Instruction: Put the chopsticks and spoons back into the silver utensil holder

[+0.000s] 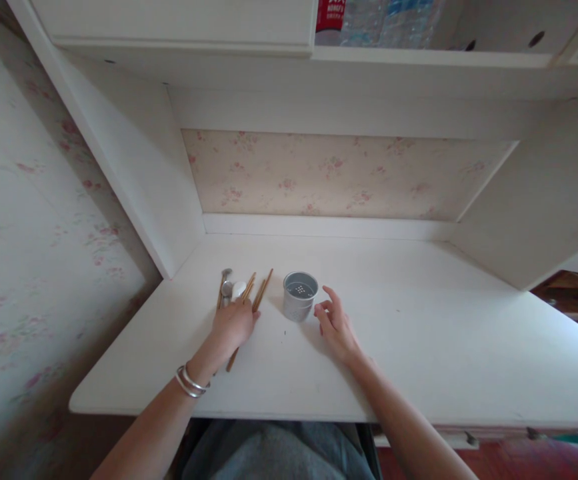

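A small grey metal cup (299, 296) with a perforated bottom stands upright on the white desk (419, 347). To its left lies a bunch of utensils: wooden chopsticks (261, 292), metal spoons (225, 283) and a white spoon (238, 289). My left hand (231, 327) rests on top of the chopsticks with fingers curled over them; a silver bracelet (190, 382) circles its wrist. Just right of the cup, my right hand (335, 322) hovers with fingers apart, holding nothing and not touching it.
White side panels (133, 167) enclose the desk left and right, with floral wallpaper (339, 173) behind. A shelf above holds water bottles (393, 20) and a red-labelled item (329, 15). My lap in grey cloth (279, 453) is under the front edge.
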`<act>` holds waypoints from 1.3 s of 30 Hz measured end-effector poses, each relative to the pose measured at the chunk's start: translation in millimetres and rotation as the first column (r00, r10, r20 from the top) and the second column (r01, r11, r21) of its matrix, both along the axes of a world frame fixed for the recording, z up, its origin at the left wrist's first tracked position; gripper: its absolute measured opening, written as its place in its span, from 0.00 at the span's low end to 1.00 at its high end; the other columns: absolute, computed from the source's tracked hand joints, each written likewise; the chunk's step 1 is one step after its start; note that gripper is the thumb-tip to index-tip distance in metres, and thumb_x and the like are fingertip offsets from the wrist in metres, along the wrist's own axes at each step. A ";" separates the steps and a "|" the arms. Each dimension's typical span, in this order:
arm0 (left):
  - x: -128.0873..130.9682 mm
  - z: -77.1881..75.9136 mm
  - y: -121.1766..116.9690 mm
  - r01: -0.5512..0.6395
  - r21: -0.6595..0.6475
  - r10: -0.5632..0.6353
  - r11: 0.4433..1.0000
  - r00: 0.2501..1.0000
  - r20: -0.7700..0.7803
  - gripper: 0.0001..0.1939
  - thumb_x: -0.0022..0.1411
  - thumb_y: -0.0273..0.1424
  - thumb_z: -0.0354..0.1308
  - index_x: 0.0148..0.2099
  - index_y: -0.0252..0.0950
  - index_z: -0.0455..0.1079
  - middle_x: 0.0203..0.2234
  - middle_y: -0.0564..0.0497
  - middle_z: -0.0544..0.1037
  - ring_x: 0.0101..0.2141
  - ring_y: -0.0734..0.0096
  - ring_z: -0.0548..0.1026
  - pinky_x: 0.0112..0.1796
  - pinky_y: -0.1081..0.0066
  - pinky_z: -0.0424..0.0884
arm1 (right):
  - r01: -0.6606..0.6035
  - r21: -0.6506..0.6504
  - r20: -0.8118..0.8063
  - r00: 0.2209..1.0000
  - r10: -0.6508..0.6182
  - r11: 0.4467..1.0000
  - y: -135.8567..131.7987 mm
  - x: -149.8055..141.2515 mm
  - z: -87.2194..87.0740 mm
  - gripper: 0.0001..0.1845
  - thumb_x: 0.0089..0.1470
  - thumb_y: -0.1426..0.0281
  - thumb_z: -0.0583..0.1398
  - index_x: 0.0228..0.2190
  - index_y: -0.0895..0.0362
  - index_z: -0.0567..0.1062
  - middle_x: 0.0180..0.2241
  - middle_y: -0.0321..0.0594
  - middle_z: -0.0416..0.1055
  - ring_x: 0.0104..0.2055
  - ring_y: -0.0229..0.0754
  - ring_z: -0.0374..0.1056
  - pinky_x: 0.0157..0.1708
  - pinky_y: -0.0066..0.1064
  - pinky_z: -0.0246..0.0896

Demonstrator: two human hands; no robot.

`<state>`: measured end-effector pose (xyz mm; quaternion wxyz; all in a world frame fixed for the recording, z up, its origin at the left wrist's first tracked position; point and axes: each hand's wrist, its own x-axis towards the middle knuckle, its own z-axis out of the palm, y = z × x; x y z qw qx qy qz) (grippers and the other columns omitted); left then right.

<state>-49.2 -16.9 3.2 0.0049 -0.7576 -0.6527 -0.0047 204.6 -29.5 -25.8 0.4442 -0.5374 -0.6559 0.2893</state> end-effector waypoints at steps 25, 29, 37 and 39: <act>-0.2 15.1 6.1 0.016 -0.170 -0.011 0.985 0.999 0.034 0.23 0.67 0.36 0.37 0.44 0.31 0.72 0.38 0.37 0.78 0.38 0.57 0.77 0.39 0.63 0.71 | -0.037 -0.004 0.069 0.997 0.037 0.999 -4.7 0.0 5.3 0.27 0.62 0.57 0.47 0.59 0.55 0.55 0.36 0.42 0.73 0.23 0.36 0.67 0.23 0.27 0.62; 0.8 10.2 3.1 -0.012 -0.141 0.011 0.990 1.000 -0.007 0.22 0.67 0.32 0.37 0.46 0.30 0.71 0.38 0.37 0.77 0.37 0.58 0.77 0.39 0.64 0.71 | -0.039 -0.011 0.068 0.997 0.039 0.999 -4.4 0.6 4.7 0.26 0.62 0.57 0.48 0.58 0.54 0.55 0.36 0.40 0.73 0.23 0.36 0.67 0.23 0.27 0.62; 7.9 5.8 4.0 -0.020 -0.162 0.014 0.987 0.999 -0.042 0.21 0.65 0.31 0.40 0.46 0.29 0.73 0.38 0.34 0.77 0.39 0.53 0.76 0.40 0.59 0.71 | -0.052 -0.013 0.067 0.996 0.052 0.999 -6.7 0.2 10.2 0.26 0.62 0.58 0.47 0.58 0.55 0.57 0.36 0.44 0.73 0.22 0.38 0.67 0.23 0.29 0.63; 8.3 10.7 7.3 -0.023 -0.201 0.016 0.979 0.999 -0.040 0.19 0.64 0.30 0.43 0.44 0.29 0.74 0.37 0.35 0.78 0.39 0.54 0.76 0.40 0.60 0.71 | -0.052 -0.016 0.077 0.996 0.053 0.999 -6.8 0.3 11.1 0.26 0.62 0.58 0.47 0.58 0.54 0.56 0.36 0.43 0.73 0.22 0.37 0.66 0.23 0.29 0.62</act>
